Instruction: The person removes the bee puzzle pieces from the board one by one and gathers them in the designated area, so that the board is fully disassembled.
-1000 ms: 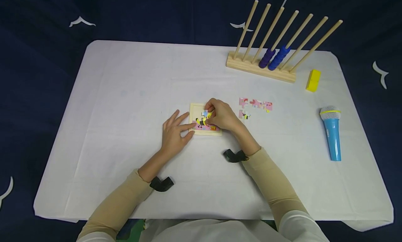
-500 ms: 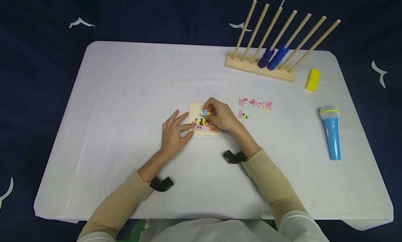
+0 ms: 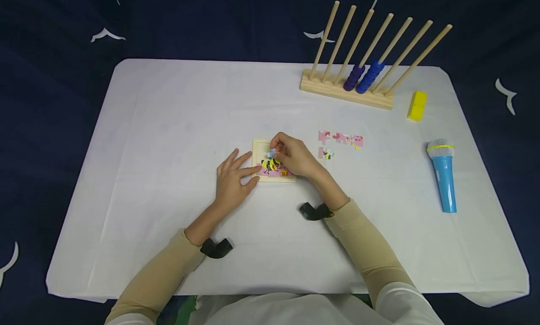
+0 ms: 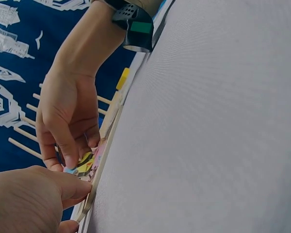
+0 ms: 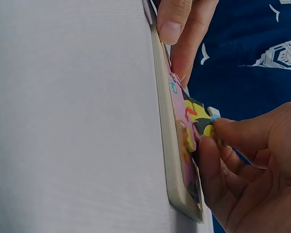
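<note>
A small wooden jigsaw tray (image 3: pixel 260 146) lies mid-table, its lower rows filled with pink and black-and-yellow pieces. Over it, my right hand (image 3: pixel 297 158) pinches a puzzle piece (image 5: pixel 201 115) between thumb and fingers; light blue and yellow show on it. In the right wrist view that piece stands tilted above the pink pieces (image 5: pixel 178 104). My left hand (image 3: pixel 232 180) rests at the tray's left side, fingers spread, with index finger and thumb touching the frame. The right fingers hide the tray's right part in the head view.
Several loose puzzle pieces (image 3: pixel 341 138) lie right of the tray. Behind them stands a wooden peg abacus (image 3: pixel 346 93) with purple and blue beads. A yellow block (image 3: pixel 417 106) and a blue toy microphone (image 3: pixel 444 179) lie at the right on the white-covered table (image 3: pixel 160 128).
My right hand has shifted slightly left over the tray, and the light-blue part of the pinched piece with it. My left hand holds its place. The head view has drifted slightly.
</note>
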The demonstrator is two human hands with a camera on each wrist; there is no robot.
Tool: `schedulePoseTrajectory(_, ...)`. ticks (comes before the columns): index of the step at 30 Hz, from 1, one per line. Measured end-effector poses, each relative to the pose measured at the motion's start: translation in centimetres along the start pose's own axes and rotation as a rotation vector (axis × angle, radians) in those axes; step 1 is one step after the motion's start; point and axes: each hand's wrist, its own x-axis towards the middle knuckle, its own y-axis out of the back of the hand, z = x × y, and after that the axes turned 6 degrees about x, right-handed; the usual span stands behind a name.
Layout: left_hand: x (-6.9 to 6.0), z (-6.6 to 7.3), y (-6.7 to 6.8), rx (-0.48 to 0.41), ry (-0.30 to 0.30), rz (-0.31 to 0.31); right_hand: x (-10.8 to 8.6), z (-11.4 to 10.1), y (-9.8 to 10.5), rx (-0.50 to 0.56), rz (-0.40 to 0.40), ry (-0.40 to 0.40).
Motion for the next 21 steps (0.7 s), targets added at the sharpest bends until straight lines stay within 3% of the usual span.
schedulePoseTrajectory(5, -0.01, 0.01, 0.00, 0.005, 0.006, -0.005, 0.09, -0.14, -0.13, -0.064, -0.002, 0.004)
schedulePoseTrajectory(10, -0.03, 0.08, -0.05, 0.007, -0.007, -0.014, 0.06, -0.03, -0.11, -0.065, 0.009, 0.001)
schedulePoseTrajectory(14, -0.14, 0.13, -0.04, 0.014, -0.052, -0.071, 0.06, -0.03, -0.11, -0.054, 0.005, -0.012)
schedulePoseTrajectory(21, -0.24, -0.03, -0.11, 0.111, -0.117, -0.151, 0.16, 0.14, -0.13, -0.036, -0.002, -0.038)
